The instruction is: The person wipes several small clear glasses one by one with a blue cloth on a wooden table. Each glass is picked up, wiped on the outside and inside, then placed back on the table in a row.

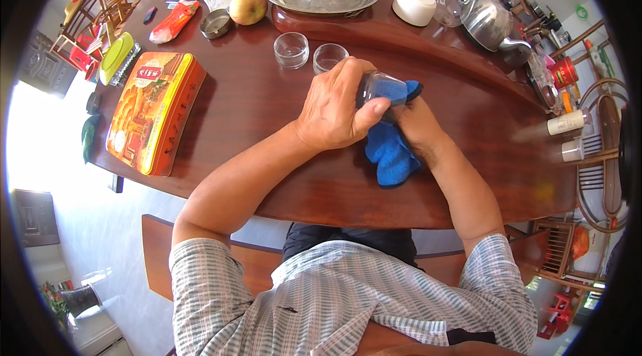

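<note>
My left hand [335, 105] grips a clear drinking glass [370, 87] tilted on its side, with the thumb along its wall. A blue cloth [392, 155] is bunched in my right hand [422, 122]. Part of this cloth shows through the glass, and its lower end hangs over the tabletop. The glass hides most of my right fingers. Just beyond my left hand are two small clear glass cups [291, 50], the right one partly covered by my knuckles.
A round metal tray [368, 4] bears several upturned glasses. A printed tin box [150, 112] lies at left, near an apple [248, 7], a metal bowl [216, 24] and a red packet [174, 22]. At right are a white cup [414, 5] and a steel kettle [485, 22].
</note>
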Tool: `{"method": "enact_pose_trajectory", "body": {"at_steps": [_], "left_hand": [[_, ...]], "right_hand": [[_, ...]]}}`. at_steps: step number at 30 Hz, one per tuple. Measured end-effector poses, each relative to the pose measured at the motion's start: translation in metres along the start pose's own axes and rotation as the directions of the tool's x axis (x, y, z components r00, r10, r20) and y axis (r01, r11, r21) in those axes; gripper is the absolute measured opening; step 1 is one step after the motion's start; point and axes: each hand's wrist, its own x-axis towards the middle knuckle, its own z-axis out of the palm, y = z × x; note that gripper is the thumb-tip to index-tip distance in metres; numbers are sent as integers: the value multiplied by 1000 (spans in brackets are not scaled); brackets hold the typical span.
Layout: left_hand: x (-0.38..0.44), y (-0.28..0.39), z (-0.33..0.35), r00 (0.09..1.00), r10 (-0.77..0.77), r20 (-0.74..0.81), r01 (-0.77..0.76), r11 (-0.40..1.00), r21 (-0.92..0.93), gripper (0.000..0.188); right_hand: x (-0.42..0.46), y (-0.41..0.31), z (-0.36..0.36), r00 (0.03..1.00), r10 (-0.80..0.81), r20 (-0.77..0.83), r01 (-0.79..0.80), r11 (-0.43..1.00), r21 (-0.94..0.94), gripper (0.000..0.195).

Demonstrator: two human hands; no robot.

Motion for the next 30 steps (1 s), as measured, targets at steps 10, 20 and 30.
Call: {"method": "enact_pose_trajectory", "body": {"at_steps": [10, 20, 30], "left_hand": [[12, 0, -10, 984, 160, 75, -159, 987, -16, 61], [19, 13, -13, 784, -498, 372, 571, 813, -116, 79], [6, 10, -6, 943, -269, 196, 300, 942, -148, 57]], "right_hand": [[1, 30, -7, 1000, 12, 18, -20, 881, 474, 37], [10, -8, -15, 489, -710, 507, 480, -266, -836, 16], [7, 16, -10, 872, -478, 103, 430, 650, -626, 11]]}}
